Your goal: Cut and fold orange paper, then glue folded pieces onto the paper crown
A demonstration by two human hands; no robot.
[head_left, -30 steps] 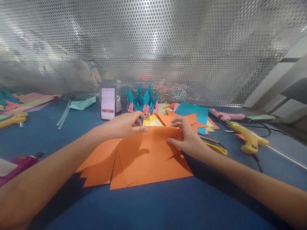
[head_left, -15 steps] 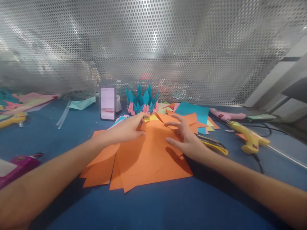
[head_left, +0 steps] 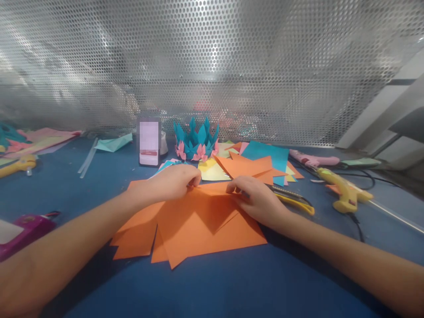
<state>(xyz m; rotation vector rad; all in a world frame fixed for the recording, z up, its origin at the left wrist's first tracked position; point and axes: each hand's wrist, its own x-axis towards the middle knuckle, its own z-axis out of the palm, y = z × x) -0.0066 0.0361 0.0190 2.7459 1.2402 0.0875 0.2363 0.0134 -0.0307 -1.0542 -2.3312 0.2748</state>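
Several orange paper sheets (head_left: pixel 185 229) overlap on the blue table. The far edge of the top sheet is folded over toward me, its point lying near the middle of the pile. My left hand (head_left: pixel 177 182) is closed at the left end of this fold, fingers curled on the orange paper. At the fold's right end my right hand (head_left: pixel 255 198) also has curled fingers pressed on the paper; its thumb is partly hidden. Behind them, a pale yellow sheet (head_left: pixel 215 171) lies in front of a teal and pink folded-paper ring (head_left: pixel 197 139).
A phone (head_left: pixel 149 141) stands upright behind my left hand. Orange folded pieces (head_left: pixel 248 165) and teal paper (head_left: pixel 265 154) lie at the back right, near a yellow glue gun (head_left: pixel 346 190) and a yellow cutter (head_left: pixel 298 204). A purple object (head_left: pixel 29 229) is at left.
The orange sheet's far edge has been folded toward me, uncovering more of the yellow sheet. Both hands have moved nearer and their fingers have closed on the paper.
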